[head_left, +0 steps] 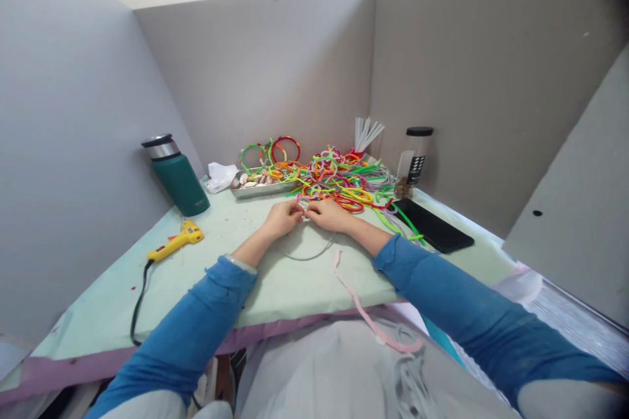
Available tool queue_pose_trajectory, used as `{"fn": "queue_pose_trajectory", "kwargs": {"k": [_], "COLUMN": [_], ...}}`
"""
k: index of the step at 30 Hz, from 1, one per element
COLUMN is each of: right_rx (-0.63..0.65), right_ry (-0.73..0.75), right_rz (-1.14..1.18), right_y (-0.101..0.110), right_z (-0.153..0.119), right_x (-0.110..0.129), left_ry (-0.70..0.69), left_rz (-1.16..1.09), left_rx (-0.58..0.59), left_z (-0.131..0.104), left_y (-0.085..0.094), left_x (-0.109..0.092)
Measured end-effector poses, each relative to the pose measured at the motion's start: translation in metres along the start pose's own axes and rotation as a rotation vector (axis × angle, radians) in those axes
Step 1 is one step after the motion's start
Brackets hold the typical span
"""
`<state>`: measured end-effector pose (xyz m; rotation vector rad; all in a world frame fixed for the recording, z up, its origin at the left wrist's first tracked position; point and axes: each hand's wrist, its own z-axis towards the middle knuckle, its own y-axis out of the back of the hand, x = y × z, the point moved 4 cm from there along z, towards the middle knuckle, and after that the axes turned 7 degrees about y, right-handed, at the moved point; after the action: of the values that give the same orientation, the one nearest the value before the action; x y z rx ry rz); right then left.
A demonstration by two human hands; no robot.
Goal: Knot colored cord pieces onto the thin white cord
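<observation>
At the middle of the table, my left hand (285, 218) and my right hand (326, 214) meet with their fingertips pinched almost together. Both are closed on a thin grey wire hoop (307, 258), whose curve hangs toward me on the table cover. A small bit of pink shows at the fingertips, partly hidden by them. Nearer me, a pink fuzzy strip (358, 302) runs from the table over its front edge onto my lap. Just beyond my right hand lies a tangled heap of coloured pipe cleaners (339, 173).
To the left are a yellow glue gun (171, 245) with a black cord and a green bottle (179, 180). A metal tray (263, 191) of shells, finished-looking coloured hoops (286, 139) and white sticks (366, 134) stand behind. A black phone (435, 228) and clear container (414, 160) are right.
</observation>
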<state>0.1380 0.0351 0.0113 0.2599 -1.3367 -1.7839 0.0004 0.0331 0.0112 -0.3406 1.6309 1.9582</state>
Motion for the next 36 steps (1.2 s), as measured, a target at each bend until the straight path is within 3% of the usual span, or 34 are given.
{"fn": "queue_pose_trajectory", "kwargs": {"k": [10, 17, 36], "right_rx": [0.014, 0.032, 0.03], "right_ry": [0.022, 0.003, -0.015], "right_rz": [-0.032, -0.019, -0.013], "right_y": [-0.0023, -0.0011, -0.0012], "right_z": [0.0015, 0.0011, 0.0015], "right_x": [-0.0022, -0.0016, -0.0023], "left_ry": [-0.055, -0.013, -0.029], "left_rz": [0.008, -0.022, 0.021], "left_rx": [0.036, -0.014, -0.008], "left_z": [0.0004, 0.0004, -0.0011], "left_y": [-0.0019, -0.001, 0.0015], "left_x": [-0.0002, 0.0017, -0.0039]}}
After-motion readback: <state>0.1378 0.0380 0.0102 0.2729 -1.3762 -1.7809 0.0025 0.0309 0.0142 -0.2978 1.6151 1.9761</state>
